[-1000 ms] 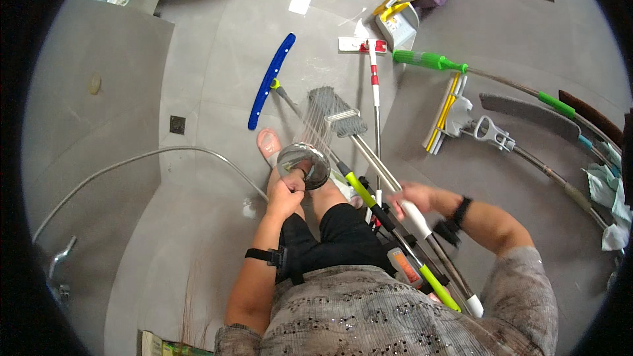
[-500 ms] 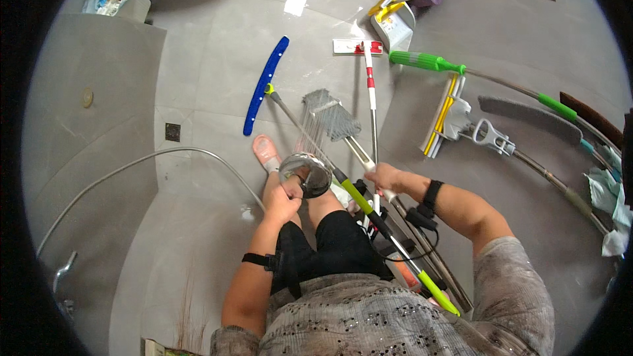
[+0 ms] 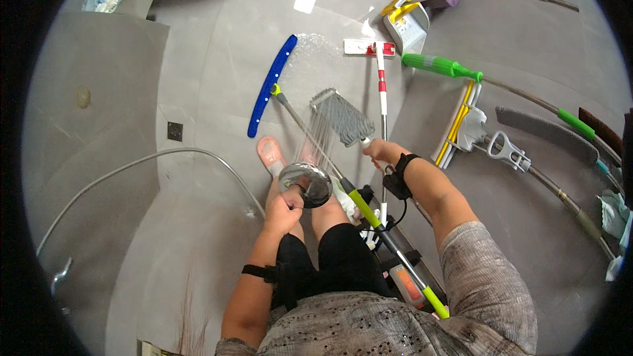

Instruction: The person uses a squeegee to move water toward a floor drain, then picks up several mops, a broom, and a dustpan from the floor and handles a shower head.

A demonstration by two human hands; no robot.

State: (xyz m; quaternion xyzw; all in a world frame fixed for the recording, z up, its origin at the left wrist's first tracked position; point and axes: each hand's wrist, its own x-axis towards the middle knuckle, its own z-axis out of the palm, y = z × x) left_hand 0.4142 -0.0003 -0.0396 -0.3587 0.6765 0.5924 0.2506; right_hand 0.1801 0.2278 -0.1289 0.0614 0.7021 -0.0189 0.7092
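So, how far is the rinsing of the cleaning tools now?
Done: only the floor near the blue mop head looks wet. In hand: the left hand holds the shower head, spraying the grey mop head; the right hand grips the red and white handle. Left: the green-handled broom, yellow squeegee and grey brush lie on dry floor.

Right hand [image 3: 379, 151] now forward at the grey mop head [image 3: 343, 117], off the handles.

Head camera looks steeply down, floor [image 3: 198, 92] near.
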